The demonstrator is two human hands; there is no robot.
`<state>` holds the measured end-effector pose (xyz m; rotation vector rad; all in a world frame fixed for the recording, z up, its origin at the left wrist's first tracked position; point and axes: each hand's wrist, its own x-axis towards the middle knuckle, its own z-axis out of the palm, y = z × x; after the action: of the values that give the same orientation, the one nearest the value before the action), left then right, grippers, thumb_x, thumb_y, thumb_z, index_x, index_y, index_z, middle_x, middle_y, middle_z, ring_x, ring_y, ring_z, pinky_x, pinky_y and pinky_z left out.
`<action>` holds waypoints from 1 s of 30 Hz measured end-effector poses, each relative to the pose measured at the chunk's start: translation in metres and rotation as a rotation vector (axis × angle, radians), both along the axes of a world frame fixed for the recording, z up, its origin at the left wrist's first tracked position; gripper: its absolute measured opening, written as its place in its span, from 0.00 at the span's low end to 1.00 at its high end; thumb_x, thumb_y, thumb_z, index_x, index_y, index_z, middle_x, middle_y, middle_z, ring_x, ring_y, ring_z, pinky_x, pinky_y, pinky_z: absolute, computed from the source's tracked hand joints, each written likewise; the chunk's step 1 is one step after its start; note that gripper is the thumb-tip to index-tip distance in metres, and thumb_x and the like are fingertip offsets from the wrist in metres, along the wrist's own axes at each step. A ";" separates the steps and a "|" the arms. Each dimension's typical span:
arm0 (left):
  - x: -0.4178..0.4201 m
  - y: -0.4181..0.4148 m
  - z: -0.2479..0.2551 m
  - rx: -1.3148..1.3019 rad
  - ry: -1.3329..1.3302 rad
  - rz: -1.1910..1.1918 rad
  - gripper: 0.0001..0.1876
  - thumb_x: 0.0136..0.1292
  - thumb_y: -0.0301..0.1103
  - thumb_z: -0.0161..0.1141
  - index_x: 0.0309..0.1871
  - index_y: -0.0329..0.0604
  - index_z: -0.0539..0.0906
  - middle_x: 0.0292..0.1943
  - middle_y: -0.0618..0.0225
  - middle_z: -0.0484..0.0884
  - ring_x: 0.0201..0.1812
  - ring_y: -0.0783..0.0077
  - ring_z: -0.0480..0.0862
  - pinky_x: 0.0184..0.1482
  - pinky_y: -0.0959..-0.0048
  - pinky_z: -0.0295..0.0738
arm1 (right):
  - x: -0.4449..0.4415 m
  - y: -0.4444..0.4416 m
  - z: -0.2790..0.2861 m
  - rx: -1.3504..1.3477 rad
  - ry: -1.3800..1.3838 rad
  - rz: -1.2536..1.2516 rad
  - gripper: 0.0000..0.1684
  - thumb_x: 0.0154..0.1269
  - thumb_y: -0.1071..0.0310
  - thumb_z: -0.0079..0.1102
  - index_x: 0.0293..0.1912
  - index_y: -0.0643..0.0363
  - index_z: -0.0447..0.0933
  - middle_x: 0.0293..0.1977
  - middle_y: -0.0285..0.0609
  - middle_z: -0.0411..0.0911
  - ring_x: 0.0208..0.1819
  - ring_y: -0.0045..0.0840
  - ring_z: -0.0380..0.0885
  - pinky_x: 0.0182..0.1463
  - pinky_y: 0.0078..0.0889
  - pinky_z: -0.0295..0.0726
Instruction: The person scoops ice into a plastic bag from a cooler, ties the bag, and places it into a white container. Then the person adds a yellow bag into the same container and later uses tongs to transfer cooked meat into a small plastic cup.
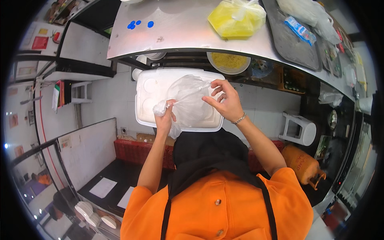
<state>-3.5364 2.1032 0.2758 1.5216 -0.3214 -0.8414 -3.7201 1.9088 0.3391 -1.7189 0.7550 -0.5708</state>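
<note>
My left hand (165, 121) grips a thin, translucent plastic bag (192, 100), whose gathered part bunches up between thumb and fingers. Crumpled plastic (160, 108) sticks out to the left of that grip, and a loose end hangs below it. The bag puffs out toward the right and looks empty. Close to its right edge is my right hand (225, 100), thumb and fingers apart and curved; whether a fingertip touches the plastic is hard to tell. Under both hands lies the white lid (147, 103) of a cooler box, with round recesses at its left.
A steel counter (180, 33) ahead carries blue caps (132, 25), a knotted bag of yellow liquid (237, 19) and a dark tray (295, 48). Beneath is a bowl of yellow food (229, 62). To the right stand a white stool (298, 129) and an orange gas cylinder (301, 165).
</note>
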 end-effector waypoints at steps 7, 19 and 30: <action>-0.001 -0.017 0.036 -0.103 -0.311 -0.287 0.15 0.67 0.28 0.67 0.54 0.32 0.83 0.55 0.61 0.86 0.43 0.79 0.85 0.53 0.75 0.77 | 0.006 0.021 -0.023 -0.167 0.019 0.023 0.31 0.50 0.58 0.85 0.49 0.60 0.78 0.40 0.37 0.80 0.36 0.16 0.79 0.32 0.19 0.76; 0.063 -0.104 0.031 -0.412 0.102 -0.700 0.50 0.46 0.24 0.80 0.75 0.41 0.66 0.72 0.54 0.73 0.77 0.60 0.66 0.71 0.67 0.68 | 0.030 0.054 -0.033 0.176 -0.124 -0.029 0.08 0.69 0.69 0.67 0.42 0.64 0.86 0.35 0.38 0.81 0.31 0.21 0.74 0.38 0.23 0.74; 0.068 -0.091 0.028 -0.156 0.299 -0.520 0.08 0.77 0.37 0.58 0.45 0.44 0.82 0.37 0.70 0.85 0.27 0.83 0.77 0.22 0.78 0.66 | 0.021 0.057 0.029 -0.067 0.042 0.067 0.05 0.63 0.70 0.72 0.37 0.62 0.87 0.40 0.38 0.79 0.35 0.23 0.75 0.39 0.26 0.74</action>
<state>-3.4680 2.0122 0.3042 1.1566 -0.5586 -1.4017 -3.6988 1.9655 0.3679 -1.8160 0.7119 -0.5212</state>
